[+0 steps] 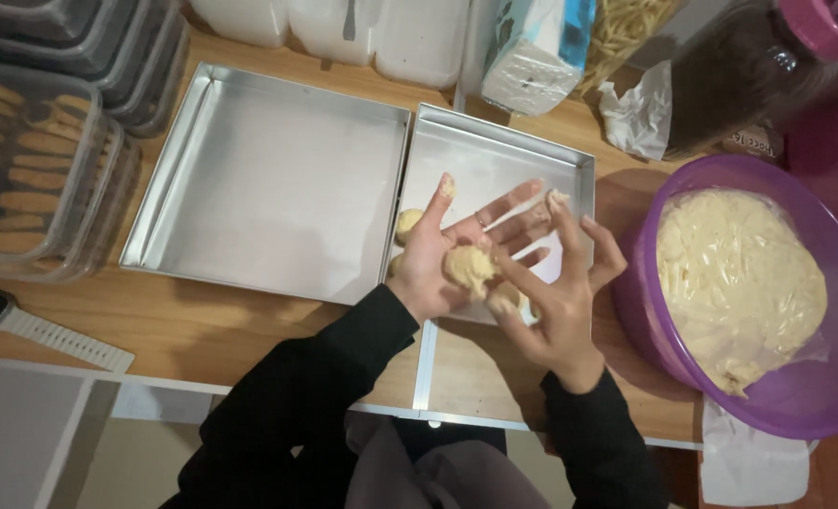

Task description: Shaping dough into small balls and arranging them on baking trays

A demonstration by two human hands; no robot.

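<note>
A dough lump (469, 268) is cupped in the open left hand (447, 254), palm up, above the smaller tray (494, 160); the right hand (556, 292), fingers spread, is pressed against it from the right, holding nothing itself

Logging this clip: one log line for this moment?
left hand: open, dough piece on palm | right hand: fingers on it | over small tray

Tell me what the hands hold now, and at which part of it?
A lump of pale dough lies on the open palm of the left hand. The right hand meets it from the side; its fingers touch the lump's right edge.
</note>
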